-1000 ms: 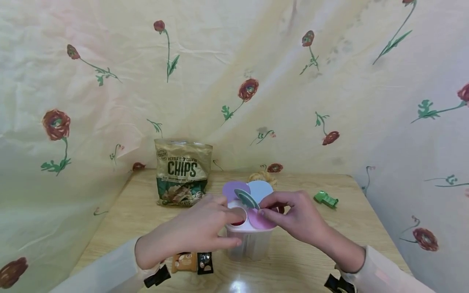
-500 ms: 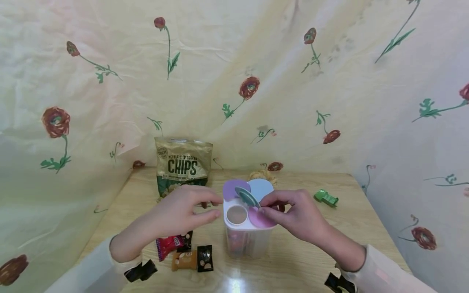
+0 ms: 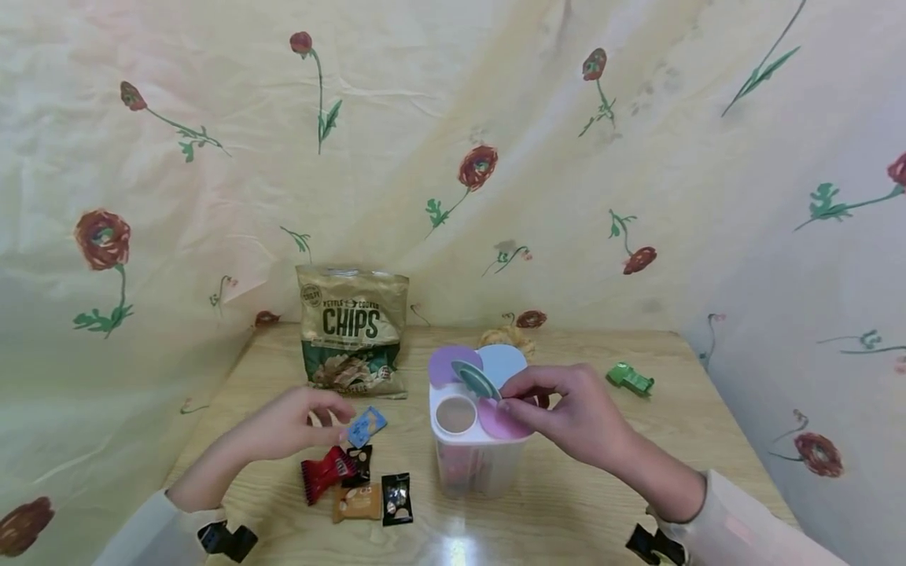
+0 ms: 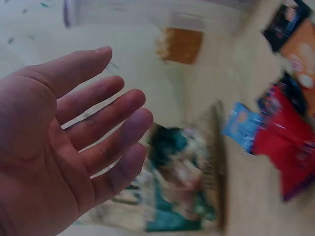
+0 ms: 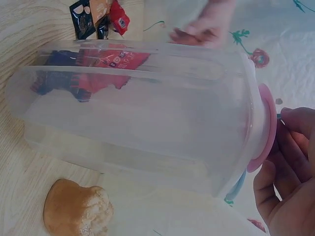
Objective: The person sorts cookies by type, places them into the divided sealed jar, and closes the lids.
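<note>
My right hand (image 3: 569,409) pinches the edge of a green flip lid (image 3: 476,380), holding it tilted up over a clear container (image 3: 481,468) with a white top. The round opening (image 3: 456,414) under that lid is uncovered; the purple, blue and pink lids lie flat. Through the wall, red and dark packets (image 5: 113,66) show at the bottom of one compartment. My left hand (image 4: 74,128) has its fingers loosely spread and holds nothing. Its fingertips are right beside a small blue packet (image 3: 366,427) on the table, near a red packet (image 3: 327,473).
Two black packets and an orange packet (image 3: 357,501) lie in front of the red one. A chips bag (image 3: 354,334) stands behind the left hand. A tan object with a pale rough end (image 5: 66,209) sits behind the container, and a green packet (image 3: 630,380) lies at right.
My left hand has drawn out of the container's opening and moved left, down to the blue packet. The red packet and chips bag came into full view. The right hand keeps holding the lid.
</note>
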Available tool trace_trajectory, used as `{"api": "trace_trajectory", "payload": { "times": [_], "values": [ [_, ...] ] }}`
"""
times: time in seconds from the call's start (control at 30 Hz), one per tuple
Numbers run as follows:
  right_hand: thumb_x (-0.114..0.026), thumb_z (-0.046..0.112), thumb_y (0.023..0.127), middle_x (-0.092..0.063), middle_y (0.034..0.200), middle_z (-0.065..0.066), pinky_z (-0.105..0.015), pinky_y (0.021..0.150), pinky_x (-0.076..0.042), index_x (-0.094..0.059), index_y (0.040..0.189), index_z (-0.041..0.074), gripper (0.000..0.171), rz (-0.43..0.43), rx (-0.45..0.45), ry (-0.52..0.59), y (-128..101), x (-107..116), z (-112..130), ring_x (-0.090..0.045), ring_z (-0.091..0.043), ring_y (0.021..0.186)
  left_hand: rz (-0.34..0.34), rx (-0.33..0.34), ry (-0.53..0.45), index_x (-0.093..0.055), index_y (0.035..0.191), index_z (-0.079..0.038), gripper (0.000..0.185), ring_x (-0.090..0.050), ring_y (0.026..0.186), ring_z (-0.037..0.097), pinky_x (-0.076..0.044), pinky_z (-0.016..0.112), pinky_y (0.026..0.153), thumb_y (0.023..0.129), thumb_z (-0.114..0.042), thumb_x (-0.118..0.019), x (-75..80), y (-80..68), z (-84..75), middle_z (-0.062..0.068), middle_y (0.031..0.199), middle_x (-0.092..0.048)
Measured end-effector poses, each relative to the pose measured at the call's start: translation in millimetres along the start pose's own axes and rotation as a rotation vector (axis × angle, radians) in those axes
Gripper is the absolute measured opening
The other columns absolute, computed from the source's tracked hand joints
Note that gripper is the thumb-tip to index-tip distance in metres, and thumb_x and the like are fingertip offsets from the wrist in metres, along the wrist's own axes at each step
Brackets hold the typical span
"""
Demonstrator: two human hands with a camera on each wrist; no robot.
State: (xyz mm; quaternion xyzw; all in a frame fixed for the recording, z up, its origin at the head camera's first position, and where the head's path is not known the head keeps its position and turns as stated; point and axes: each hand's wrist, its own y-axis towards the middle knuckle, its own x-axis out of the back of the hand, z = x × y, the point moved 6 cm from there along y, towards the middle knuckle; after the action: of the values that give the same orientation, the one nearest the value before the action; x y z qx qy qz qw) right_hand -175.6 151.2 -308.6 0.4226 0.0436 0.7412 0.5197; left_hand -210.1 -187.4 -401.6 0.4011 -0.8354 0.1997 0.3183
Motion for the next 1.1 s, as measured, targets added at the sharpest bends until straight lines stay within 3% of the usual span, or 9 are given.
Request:
{"api": "trace_trajectory", "payload": {
  "times": [0.1, 0.3, 0.43, 0.67, 0.87, 1.1],
  "values": [
    [-0.077, 0.006, 0.081, -0.067, 0.075, 0.014, -0.022, 0.055, -0.049, -0.073, 0.087, 0.025, 0.020, -0.006, -0.002, -0.004, 0.2, 0.2, 2.3, -0.058, -0.005, 0.063, 0.039, 0.039, -0.062, -0.066, 0.119, -0.017, 0.032, -0.063, 0.093, 0.017, -0.053, 0.030, 0.071, 0.090, -0.028, -0.070, -12.7, -5.5, 27.6, 0.004, 0.117, -0.065],
    [-0.077, -0.005, 0.077, -0.067, 0.072, 0.006, -0.023, 0.052, -0.047, -0.074, 0.083, 0.015, 0.021, -0.020, -0.006, -0.009, 3.0, 2.9, 17.3, -0.056, -0.006, 0.061, 0.056, 0.090, -0.145, -0.056, 0.132, -0.006, 0.054, -0.056, 0.108, 0.038, -0.052, 0.044, 0.079, 0.085, -0.025, -0.075, -33.1, -12.3, 69.2, 0.019, 0.130, -0.057],
    [-0.076, -0.005, 0.077, -0.067, 0.073, 0.007, -0.023, 0.052, -0.047, -0.074, 0.083, 0.015, 0.021, -0.022, 0.002, -0.013, 2.0, 2.8, 16.4, -0.055, -0.006, 0.061, 0.054, 0.105, -0.173, -0.054, 0.132, 0.000, 0.059, -0.057, 0.107, 0.037, -0.052, 0.046, 0.081, 0.083, -0.024, -0.076, -42.1, -13.9, 87.5, 0.020, 0.127, -0.057],
    [-0.076, 0.008, 0.083, -0.067, 0.076, 0.014, -0.022, 0.055, -0.049, -0.074, 0.088, 0.025, 0.017, -0.010, 0.002, 0.000, -1.6, 1.1, 0.5, -0.058, -0.005, 0.063, 0.081, 0.181, -0.272, -0.054, 0.131, 0.003, 0.061, -0.059, 0.104, 0.032, -0.052, 0.046, 0.082, 0.080, -0.019, -0.079, -51.0, -14.7, 100.3, 0.019, 0.123, -0.058],
    [-0.075, 0.010, 0.084, -0.068, 0.078, 0.015, -0.023, 0.055, -0.050, -0.074, 0.089, 0.027, 0.017, -0.003, -0.021, 0.011, -2.8, -0.2, -2.4, -0.060, -0.006, 0.064, 0.077, 0.184, -0.237, -0.054, 0.130, 0.002, 0.061, -0.060, 0.095, 0.026, -0.051, 0.040, 0.076, 0.078, -0.017, -0.081, -54.0, -11.9, 107.7, 0.013, 0.112, -0.062],
    [-0.076, 0.010, 0.084, -0.069, 0.079, 0.015, -0.024, 0.055, -0.050, -0.074, 0.089, 0.027, 0.018, -0.002, -0.027, 0.002, -3.1, -0.3, -0.6, -0.061, -0.005, 0.064, 0.092, 0.196, -0.246, -0.056, 0.127, -0.003, 0.057, -0.060, 0.088, 0.024, -0.051, 0.037, 0.067, 0.077, -0.012, -0.081, -57.7, -11.0, 113.7, 0.015, 0.110, -0.057]
  ]
}}
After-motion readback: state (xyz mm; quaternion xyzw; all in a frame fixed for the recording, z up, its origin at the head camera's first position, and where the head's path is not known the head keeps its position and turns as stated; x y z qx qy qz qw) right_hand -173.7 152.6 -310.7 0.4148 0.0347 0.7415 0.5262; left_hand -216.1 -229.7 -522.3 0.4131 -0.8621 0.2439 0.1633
